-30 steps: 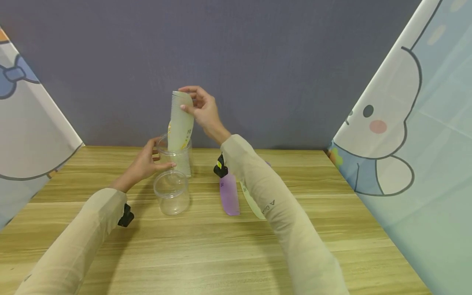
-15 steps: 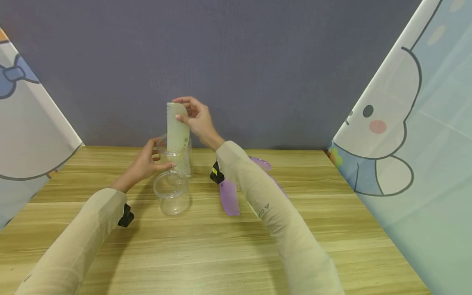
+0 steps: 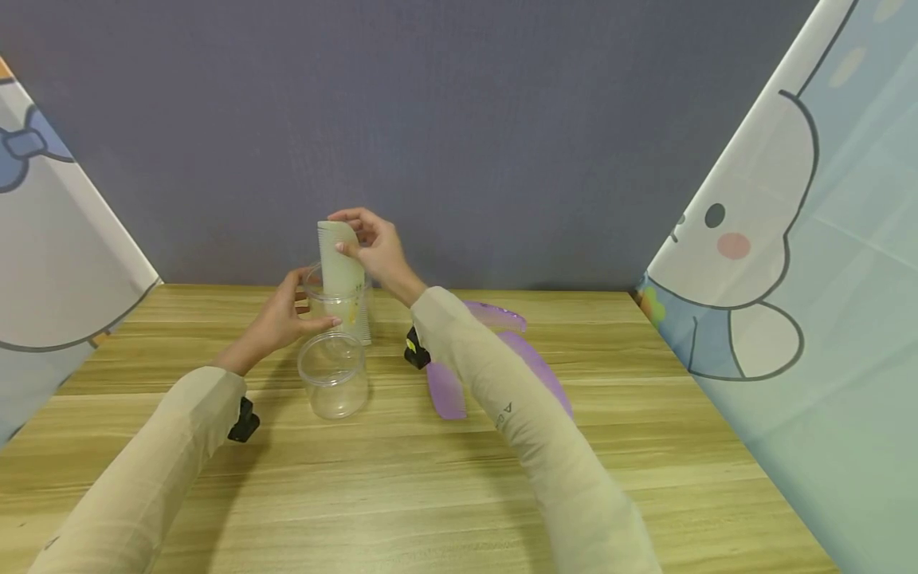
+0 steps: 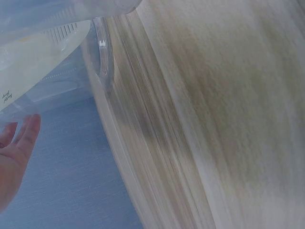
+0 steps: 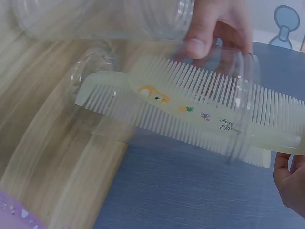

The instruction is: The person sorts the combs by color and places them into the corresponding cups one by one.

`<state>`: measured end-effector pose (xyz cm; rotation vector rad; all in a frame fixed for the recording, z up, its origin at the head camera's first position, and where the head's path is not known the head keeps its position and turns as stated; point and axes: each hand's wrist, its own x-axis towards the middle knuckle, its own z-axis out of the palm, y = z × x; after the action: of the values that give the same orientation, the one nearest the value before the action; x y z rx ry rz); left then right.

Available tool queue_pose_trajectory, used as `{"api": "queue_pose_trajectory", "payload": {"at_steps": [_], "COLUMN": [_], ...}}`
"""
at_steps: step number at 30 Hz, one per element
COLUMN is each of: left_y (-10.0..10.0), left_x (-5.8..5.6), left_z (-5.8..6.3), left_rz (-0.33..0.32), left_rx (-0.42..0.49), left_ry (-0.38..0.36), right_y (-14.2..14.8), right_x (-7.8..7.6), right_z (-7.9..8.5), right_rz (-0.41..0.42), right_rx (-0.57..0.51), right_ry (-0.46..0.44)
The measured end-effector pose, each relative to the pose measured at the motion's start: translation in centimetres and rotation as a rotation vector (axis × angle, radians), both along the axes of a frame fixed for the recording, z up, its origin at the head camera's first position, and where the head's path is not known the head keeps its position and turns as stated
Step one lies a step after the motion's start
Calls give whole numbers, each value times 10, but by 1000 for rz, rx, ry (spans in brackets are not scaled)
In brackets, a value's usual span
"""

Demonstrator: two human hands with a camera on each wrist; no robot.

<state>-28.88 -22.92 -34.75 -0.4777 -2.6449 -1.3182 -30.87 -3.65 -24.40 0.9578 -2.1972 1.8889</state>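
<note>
Two clear plastic jars stand on the left of the table in the head view. My left hand (image 3: 280,319) grips the rear jar (image 3: 335,298), thumb in front and fingers at its far left side. Inside it stands a pale green comb (image 5: 97,83), best seen in the right wrist view. Above the jar my right hand (image 3: 380,251) pinches a second pale green comb (image 3: 337,259) near its top, thumb in front. That comb is upright, its lower part with printed figures inside the jar and its teeth facing left. The front jar (image 3: 340,401) sits untouched just before the rear one.
Under and beside my right sleeve lie a short purple comb (image 3: 448,392), a broad purple comb (image 3: 538,368) and, farther back, another purple comb (image 3: 502,317). A dark grey wall (image 3: 459,159) rises behind the wooden table (image 3: 344,494), with printed cartoon sheets at both sides.
My right hand has moved down and slightly left, sinking the comb deeper into the rear jar. The sleeve now uncovers more purple combs and hides a pale green one. My left hand stays put.
</note>
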Motion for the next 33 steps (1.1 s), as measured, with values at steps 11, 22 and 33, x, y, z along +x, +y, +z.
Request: {"api": "queue_pose_trajectory", "payload": {"at_steps": [11,22,33], "left_y": [-1,-2,-2], "left_x": [2,1,1], "left_z": [0,-1,0], "left_rz": [-7,-8,-9], "left_rx": [-16,-6,-22], "left_ry": [11,18,18], "right_y": [-8,-5,-8], "right_x": [-18,-2,-20], "right_z": [-32,-28,-43], "right_rz": [22,-2,-47], "right_rx": [-1,56,111], "right_ry": [-2,-3,54]}}
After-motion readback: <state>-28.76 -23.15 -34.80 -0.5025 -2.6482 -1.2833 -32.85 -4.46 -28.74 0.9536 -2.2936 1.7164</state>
